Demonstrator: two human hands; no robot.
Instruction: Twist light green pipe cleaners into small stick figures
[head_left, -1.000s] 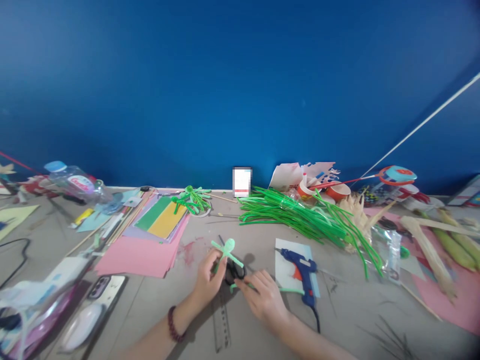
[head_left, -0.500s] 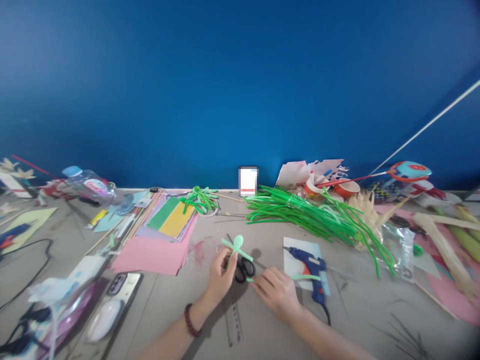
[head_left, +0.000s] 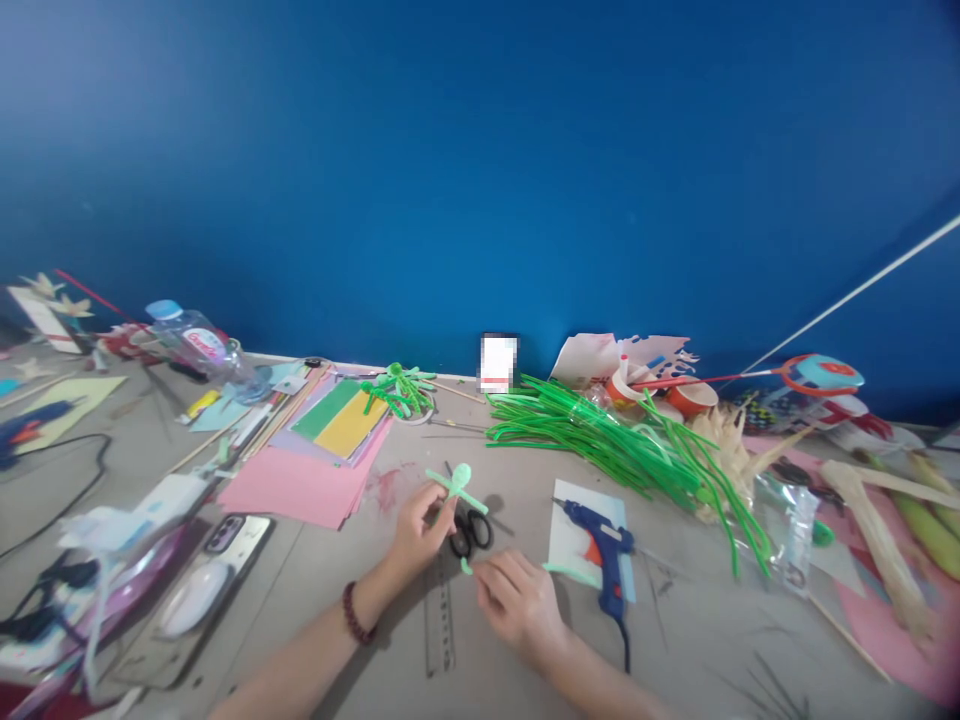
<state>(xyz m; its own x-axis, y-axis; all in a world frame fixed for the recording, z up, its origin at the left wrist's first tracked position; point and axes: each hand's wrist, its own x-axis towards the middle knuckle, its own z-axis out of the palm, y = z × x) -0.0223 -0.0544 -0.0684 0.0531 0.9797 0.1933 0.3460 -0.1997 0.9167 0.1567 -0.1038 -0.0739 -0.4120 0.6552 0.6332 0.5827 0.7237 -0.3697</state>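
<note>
Where a blue wall [head_left: 480, 180] meets the back edge of the grey desk [head_left: 697, 620], a long bundle of green fuzzy stems [head_left: 592, 435] lies right of the middle. Pink paper [head_left: 289, 490] is stacked left of the middle, under smaller coloured sheets. Nearer the front edge, the left hand [head_left: 420, 530] and right hand [head_left: 521, 605] are both mostly closed, fingers curled. A blue glue gun [head_left: 611, 545] rests on pale paper right of them, and a clear ruler [head_left: 440, 625] lies between the forearms. Black-handled scissors [head_left: 469, 530] sit just beside the left fingertips; whether they touch is unclear. The right hand grips a pale green strip [head_left: 566, 571], its ends poking out either side. Thumb and fingers of the left pinch a pale green figure [head_left: 460, 478], round-topped with a crosspiece, above the desk.
</note>
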